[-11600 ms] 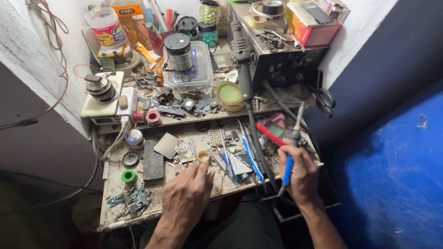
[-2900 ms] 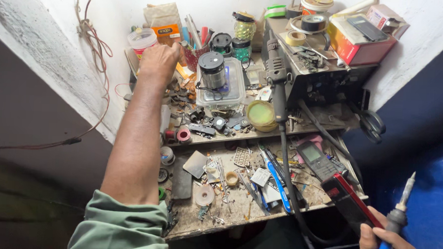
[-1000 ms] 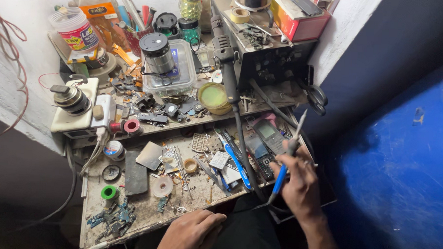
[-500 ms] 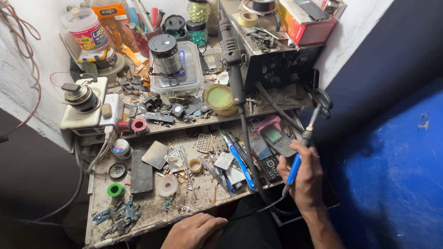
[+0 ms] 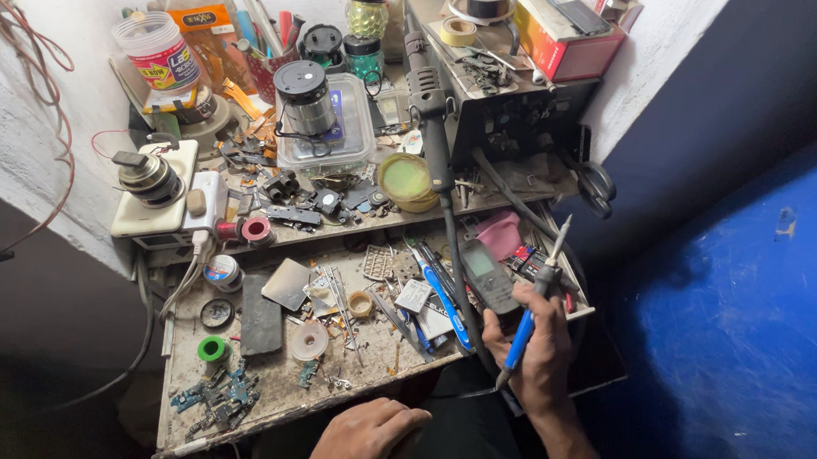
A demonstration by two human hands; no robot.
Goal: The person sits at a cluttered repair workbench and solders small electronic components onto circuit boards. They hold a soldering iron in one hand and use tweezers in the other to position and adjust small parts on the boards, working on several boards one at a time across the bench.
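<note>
Lowered slightly, right hand [image 5: 540, 352] grips slim blue-handled soldering iron [image 5: 534, 302], metal tip up.

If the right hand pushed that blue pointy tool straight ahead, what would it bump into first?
The right hand holds a blue-handled soldering iron tipped up and away. Probably the black scissors at the shelf edge come first, though depth is unclear.

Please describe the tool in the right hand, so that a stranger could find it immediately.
Look at the right edge of the cluttered workbench, where the right hand is raised. It holds a soldering iron, tip up. Its blue handle and thin metal tip distinguish it from the black hot-air wand nearby.
</note>
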